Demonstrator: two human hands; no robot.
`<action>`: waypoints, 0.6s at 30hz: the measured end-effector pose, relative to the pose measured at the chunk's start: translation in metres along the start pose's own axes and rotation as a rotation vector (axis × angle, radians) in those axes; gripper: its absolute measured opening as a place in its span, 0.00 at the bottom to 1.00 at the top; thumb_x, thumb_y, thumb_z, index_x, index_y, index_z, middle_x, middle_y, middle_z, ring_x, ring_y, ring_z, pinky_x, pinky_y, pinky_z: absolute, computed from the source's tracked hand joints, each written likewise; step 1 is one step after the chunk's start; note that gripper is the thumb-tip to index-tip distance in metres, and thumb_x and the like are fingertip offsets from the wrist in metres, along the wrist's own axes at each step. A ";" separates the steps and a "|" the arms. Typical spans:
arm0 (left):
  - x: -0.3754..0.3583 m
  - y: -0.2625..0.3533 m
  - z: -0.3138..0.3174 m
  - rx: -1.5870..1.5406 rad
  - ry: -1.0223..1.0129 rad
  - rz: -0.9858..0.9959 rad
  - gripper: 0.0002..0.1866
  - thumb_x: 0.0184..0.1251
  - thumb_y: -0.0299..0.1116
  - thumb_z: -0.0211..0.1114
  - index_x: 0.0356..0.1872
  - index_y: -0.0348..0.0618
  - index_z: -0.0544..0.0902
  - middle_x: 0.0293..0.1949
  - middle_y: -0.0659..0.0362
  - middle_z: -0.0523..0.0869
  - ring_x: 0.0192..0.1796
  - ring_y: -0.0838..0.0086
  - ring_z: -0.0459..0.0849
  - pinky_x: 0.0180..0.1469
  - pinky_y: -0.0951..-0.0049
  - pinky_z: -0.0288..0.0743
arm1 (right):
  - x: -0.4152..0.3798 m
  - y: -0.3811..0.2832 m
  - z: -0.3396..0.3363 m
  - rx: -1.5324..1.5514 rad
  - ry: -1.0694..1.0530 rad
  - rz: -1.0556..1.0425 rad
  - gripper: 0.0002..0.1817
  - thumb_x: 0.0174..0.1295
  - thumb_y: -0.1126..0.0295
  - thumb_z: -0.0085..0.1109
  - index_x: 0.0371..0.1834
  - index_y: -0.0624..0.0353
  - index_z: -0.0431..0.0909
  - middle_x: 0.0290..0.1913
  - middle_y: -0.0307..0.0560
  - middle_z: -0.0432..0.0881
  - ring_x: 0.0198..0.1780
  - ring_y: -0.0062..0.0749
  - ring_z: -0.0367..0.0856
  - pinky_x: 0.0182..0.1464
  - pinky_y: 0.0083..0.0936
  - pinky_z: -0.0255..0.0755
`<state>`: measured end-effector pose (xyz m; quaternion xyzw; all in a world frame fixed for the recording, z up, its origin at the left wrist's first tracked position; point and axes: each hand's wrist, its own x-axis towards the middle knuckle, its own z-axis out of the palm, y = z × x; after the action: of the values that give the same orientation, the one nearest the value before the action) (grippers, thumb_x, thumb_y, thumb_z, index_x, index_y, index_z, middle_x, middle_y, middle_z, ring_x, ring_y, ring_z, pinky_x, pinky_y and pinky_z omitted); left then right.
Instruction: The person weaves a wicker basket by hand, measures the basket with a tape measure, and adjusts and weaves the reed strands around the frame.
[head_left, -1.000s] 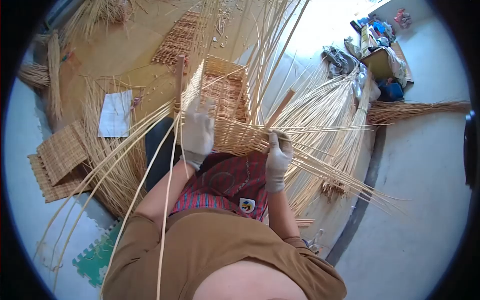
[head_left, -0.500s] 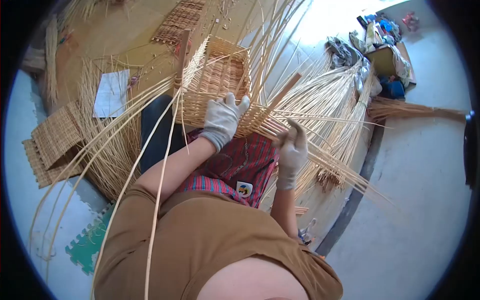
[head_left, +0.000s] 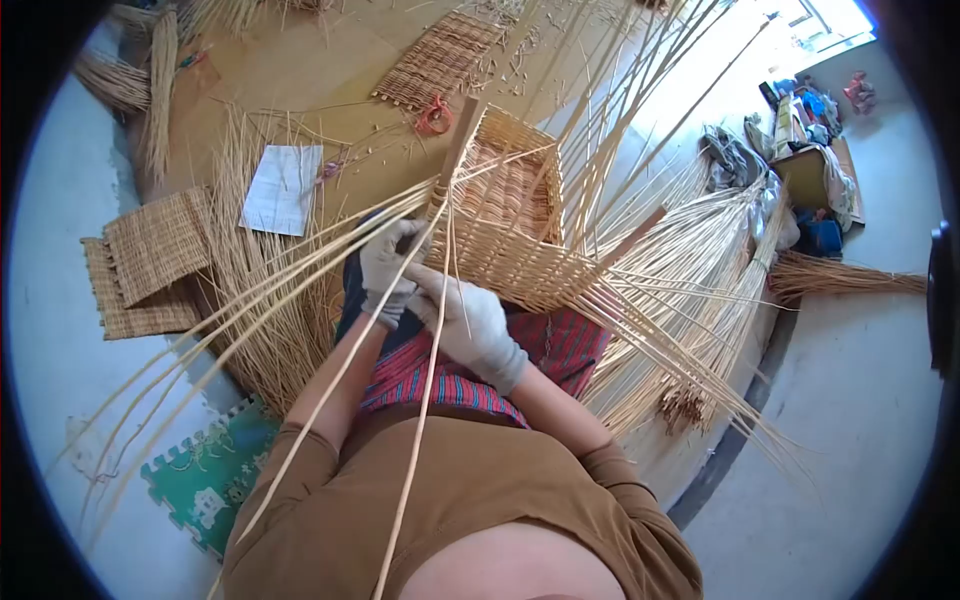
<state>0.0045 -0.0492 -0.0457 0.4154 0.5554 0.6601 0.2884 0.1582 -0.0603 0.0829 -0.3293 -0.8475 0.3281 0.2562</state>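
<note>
A half-woven rectangular wicker basket (head_left: pixel 520 245) rests on my lap, with upright stakes rising from its rim and wooden posts at its corners. Long willow rods (head_left: pixel 270 300) fan out from its near left corner toward the lower left. My left hand (head_left: pixel 388 268), in a grey glove, is closed around rods at that corner. My right hand (head_left: pixel 468 318), also gloved, reaches across just below the basket's front wall until its fingers meet the left hand. It grips one long rod (head_left: pixel 415 450) that runs down over my chest.
Flat woven mats (head_left: pixel 150 260) lie at the left, a woven panel (head_left: pixel 435 60) at the top, a white sheet of paper (head_left: pixel 282 190) between them. Loose rod bundles (head_left: pixel 700 270) spread right. A green foam mat (head_left: pixel 205 485) is at the lower left, cluttered boxes (head_left: pixel 810 165) at the upper right.
My right hand left the basket's right corner and crossed to the left corner. My left hand came off the front wall and closed on the rods there. The view shifted.
</note>
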 end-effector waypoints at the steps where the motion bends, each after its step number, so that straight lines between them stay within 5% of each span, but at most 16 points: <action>1: 0.001 -0.001 0.006 -0.147 0.045 0.026 0.11 0.68 0.23 0.72 0.50 0.41 0.85 0.38 0.64 0.87 0.39 0.78 0.85 0.44 0.76 0.81 | 0.006 -0.004 0.003 -0.049 -0.002 -0.030 0.27 0.64 0.66 0.67 0.67 0.54 0.77 0.37 0.51 0.88 0.38 0.49 0.88 0.40 0.38 0.81; 2: 0.002 -0.001 0.003 -0.257 0.038 -0.266 0.12 0.69 0.22 0.70 0.52 0.40 0.84 0.44 0.61 0.87 0.44 0.77 0.85 0.48 0.77 0.81 | 0.008 -0.004 0.006 -0.051 -0.002 -0.032 0.27 0.64 0.66 0.67 0.67 0.54 0.77 0.37 0.51 0.88 0.38 0.49 0.88 0.40 0.38 0.81; 6: 0.024 0.021 -0.007 0.215 0.153 0.372 0.15 0.61 0.28 0.77 0.46 0.38 0.84 0.38 0.61 0.87 0.37 0.77 0.85 0.41 0.74 0.82 | 0.003 -0.003 0.021 -0.062 0.075 -0.072 0.35 0.63 0.70 0.64 0.76 0.52 0.67 0.37 0.51 0.85 0.33 0.48 0.85 0.34 0.39 0.78; 8: 0.013 0.035 -0.002 -0.063 0.029 0.019 0.14 0.60 0.30 0.77 0.44 0.39 0.83 0.37 0.58 0.87 0.37 0.73 0.85 0.42 0.71 0.81 | 0.000 -0.001 0.025 -0.030 0.087 -0.036 0.36 0.62 0.68 0.65 0.76 0.51 0.68 0.34 0.51 0.84 0.32 0.47 0.85 0.32 0.38 0.78; 9: 0.011 0.016 -0.010 0.319 -0.038 0.196 0.13 0.62 0.30 0.74 0.45 0.39 0.83 0.39 0.56 0.87 0.40 0.68 0.86 0.44 0.72 0.79 | 0.005 -0.003 0.025 -0.029 0.094 -0.034 0.36 0.62 0.68 0.65 0.76 0.51 0.68 0.34 0.51 0.84 0.32 0.47 0.85 0.32 0.38 0.78; 10: 0.013 0.007 -0.016 0.254 -0.102 0.073 0.12 0.63 0.30 0.73 0.44 0.39 0.83 0.41 0.55 0.87 0.41 0.66 0.86 0.45 0.72 0.79 | 0.013 -0.006 0.025 -0.061 0.057 -0.058 0.31 0.62 0.66 0.66 0.71 0.51 0.72 0.32 0.51 0.83 0.32 0.47 0.84 0.33 0.39 0.78; 11: 0.016 -0.003 -0.022 0.130 -0.181 0.031 0.11 0.65 0.29 0.73 0.45 0.39 0.83 0.42 0.55 0.87 0.42 0.67 0.86 0.45 0.72 0.79 | 0.021 -0.009 0.024 -0.093 0.022 -0.082 0.27 0.62 0.65 0.66 0.66 0.51 0.76 0.31 0.51 0.83 0.31 0.48 0.84 0.33 0.39 0.77; 12: 0.022 -0.002 -0.028 0.006 -0.256 -0.021 0.11 0.66 0.29 0.72 0.46 0.39 0.83 0.43 0.55 0.87 0.43 0.68 0.86 0.46 0.72 0.79 | 0.029 -0.010 0.025 -0.094 0.062 -0.148 0.16 0.62 0.62 0.67 0.51 0.52 0.80 0.29 0.49 0.81 0.31 0.48 0.83 0.33 0.42 0.77; 15: 0.049 0.041 -0.032 0.055 -0.284 -0.075 0.12 0.67 0.24 0.70 0.51 0.40 0.82 0.45 0.57 0.86 0.47 0.73 0.84 0.50 0.73 0.78 | 0.024 -0.019 0.019 -0.136 0.072 -0.010 0.14 0.59 0.65 0.70 0.47 0.53 0.81 0.32 0.49 0.83 0.33 0.48 0.84 0.35 0.41 0.77; 17: 0.089 0.044 -0.039 -0.234 -0.408 -0.249 0.18 0.69 0.24 0.68 0.58 0.42 0.79 0.46 0.63 0.81 0.52 0.82 0.79 0.57 0.82 0.76 | 0.015 -0.021 0.011 -0.139 0.033 -0.016 0.12 0.59 0.65 0.70 0.44 0.53 0.81 0.31 0.47 0.83 0.32 0.47 0.83 0.34 0.40 0.76; 18: 0.112 0.028 -0.042 -0.224 -0.649 -0.305 0.20 0.68 0.25 0.70 0.60 0.43 0.78 0.49 0.65 0.81 0.53 0.83 0.79 0.57 0.81 0.76 | 0.009 -0.020 0.012 -0.098 0.136 -0.081 0.10 0.61 0.65 0.68 0.42 0.53 0.80 0.29 0.48 0.81 0.31 0.47 0.83 0.34 0.42 0.76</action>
<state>-0.0844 0.0186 0.0055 0.4811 0.4150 0.5003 0.5882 0.1367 -0.0697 0.0921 -0.3285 -0.8559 0.2524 0.3097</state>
